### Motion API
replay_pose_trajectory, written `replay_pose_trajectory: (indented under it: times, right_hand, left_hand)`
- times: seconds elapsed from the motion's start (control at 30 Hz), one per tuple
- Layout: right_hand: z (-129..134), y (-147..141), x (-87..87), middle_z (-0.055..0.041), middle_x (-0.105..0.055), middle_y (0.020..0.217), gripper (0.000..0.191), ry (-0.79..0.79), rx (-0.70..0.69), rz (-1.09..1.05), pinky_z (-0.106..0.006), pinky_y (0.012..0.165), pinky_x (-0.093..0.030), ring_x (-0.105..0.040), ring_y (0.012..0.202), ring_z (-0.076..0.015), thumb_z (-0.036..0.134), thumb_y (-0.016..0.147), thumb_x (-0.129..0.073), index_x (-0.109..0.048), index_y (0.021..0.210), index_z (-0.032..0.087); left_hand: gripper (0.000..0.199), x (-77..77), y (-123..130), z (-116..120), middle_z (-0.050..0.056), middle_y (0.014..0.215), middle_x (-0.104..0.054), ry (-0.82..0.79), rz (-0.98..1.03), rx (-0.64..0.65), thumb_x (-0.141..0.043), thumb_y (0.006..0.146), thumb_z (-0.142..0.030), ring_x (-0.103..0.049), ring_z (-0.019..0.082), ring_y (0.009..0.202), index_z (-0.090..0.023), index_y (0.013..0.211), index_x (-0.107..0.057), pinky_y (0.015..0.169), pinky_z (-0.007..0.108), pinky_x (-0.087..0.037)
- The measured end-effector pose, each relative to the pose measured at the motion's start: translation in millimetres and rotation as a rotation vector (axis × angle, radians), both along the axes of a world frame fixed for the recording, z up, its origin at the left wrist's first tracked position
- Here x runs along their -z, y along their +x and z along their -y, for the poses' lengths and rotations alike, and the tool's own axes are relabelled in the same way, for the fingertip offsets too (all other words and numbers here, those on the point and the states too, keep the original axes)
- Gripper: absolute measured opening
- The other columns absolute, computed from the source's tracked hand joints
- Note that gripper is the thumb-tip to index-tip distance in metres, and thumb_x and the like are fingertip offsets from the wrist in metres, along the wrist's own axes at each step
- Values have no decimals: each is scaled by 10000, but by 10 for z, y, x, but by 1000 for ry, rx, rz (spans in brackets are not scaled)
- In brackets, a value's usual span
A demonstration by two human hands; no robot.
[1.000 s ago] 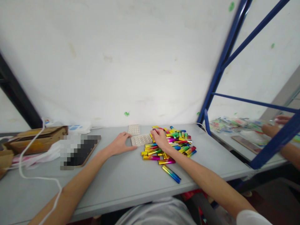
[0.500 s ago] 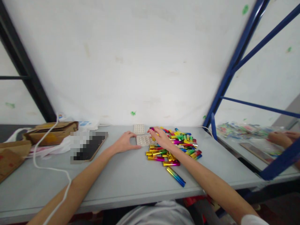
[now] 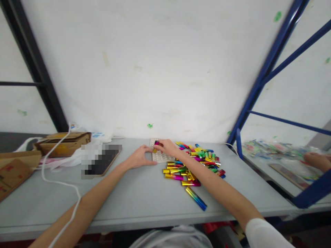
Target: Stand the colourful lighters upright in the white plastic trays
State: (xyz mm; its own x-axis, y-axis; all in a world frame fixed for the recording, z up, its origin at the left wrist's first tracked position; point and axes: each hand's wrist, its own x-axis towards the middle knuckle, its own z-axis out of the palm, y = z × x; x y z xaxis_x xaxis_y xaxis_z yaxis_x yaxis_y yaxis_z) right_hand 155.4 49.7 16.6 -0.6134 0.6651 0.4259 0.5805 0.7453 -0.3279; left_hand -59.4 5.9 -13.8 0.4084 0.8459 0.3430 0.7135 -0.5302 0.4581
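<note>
my right hand (image 3: 167, 147): grasping tube (image 3: 155, 147), long axis near upright, over tray (image 3: 160, 157). my left hand (image 3: 140, 157): unclenched, curved at tray's left edge, contact unclear. tube lies between both.

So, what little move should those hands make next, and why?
Probably ease the shiny tube down at the far left corner of the pale front tray: the right hand holds it roughly upright about there, and the left hand is open at the tray's left edge, well placed to steady it. Whether tube and tray already touch, I can't tell.
</note>
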Motion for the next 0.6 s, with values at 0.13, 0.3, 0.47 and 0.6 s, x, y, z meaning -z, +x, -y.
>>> replay_pose_trajectory:
  times: [0.13,0.3,0.47,0.6]
  right_hand:
    - [-71,-2,-98,-31,-696,772,238,-13,-124,70,-237,662,-358,-520,682,-131,324,959,-684,-699,838,120]
    - [-160,10,-226,-7,-690,729,230,-153,-189,157,-216,634,-356,-541,662,-124,318,966,-667,-720,867,117]
    - [-149,-17,-166,-34,-705,743,292,-162,-138,198,-228,647,-368,-563,674,-136,367,977,-654,-737,862,112]
    - [-90,238,-197,-54,-747,872,292,-219,-148,97,-235,707,-422,-638,774,-160,409,929,-714,-757,1051,148]
  left_hand:
    - [666,-7,-3,-4,97,1094,-684,-15,-15,0,-786,644,-705,-671,325,1045,-208,1087,-771,999,429,-511]
    - [698,-24,0,8,102,1103,-692,-22,-12,0,-785,639,-715,-665,335,1062,-215,1125,-766,1009,446,-506]
    - [709,2,-7,25,98,1148,-677,-45,-16,3,-761,661,-734,-655,333,1096,-223,1152,-751,1050,458,-493]
    - [722,71,-14,52,97,1208,-633,-30,-25,5,-719,730,-719,-615,325,1173,-214,1245,-691,1105,467,-464]
